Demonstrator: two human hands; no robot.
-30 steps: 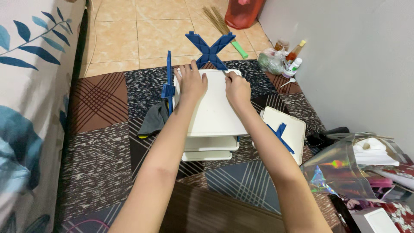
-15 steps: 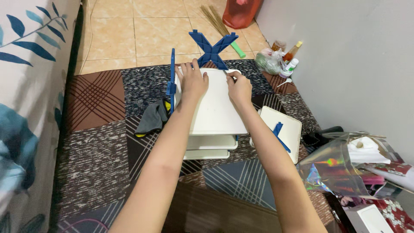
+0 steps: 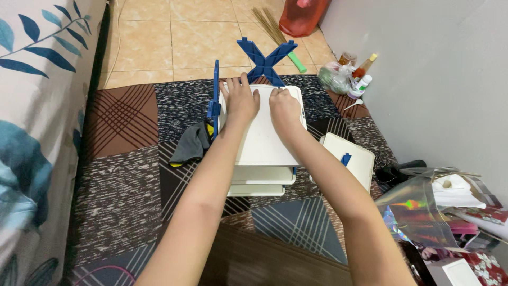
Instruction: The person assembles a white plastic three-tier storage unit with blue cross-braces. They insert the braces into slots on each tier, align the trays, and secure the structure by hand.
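Observation:
A white plastic shelf panel (image 3: 264,140) tops a small stacked rack on the patchwork mat. My left hand (image 3: 239,99) lies flat on the panel's far left part, fingers at its far edge beside an upright blue plastic side piece (image 3: 215,100). My right hand (image 3: 286,107) presses palm-down on the panel's far right part. A blue X-shaped brace (image 3: 265,59) stands at the rack's far end, just past my fingertips. Two lower white shelf edges (image 3: 262,182) show under the top panel.
A second white panel with a blue clip (image 3: 352,159) lies right of the rack. A grey cloth (image 3: 190,144) lies to the left. Bottles and a bag (image 3: 346,74) sit by the wall. A red container (image 3: 301,16), broom, shiny wrapping (image 3: 423,209) and leaf-print bedding (image 3: 37,106) surround the mat.
My right hand has slid left from the panel's far right corner onto its top. The left hand stays in place. The camera view has shifted slightly.

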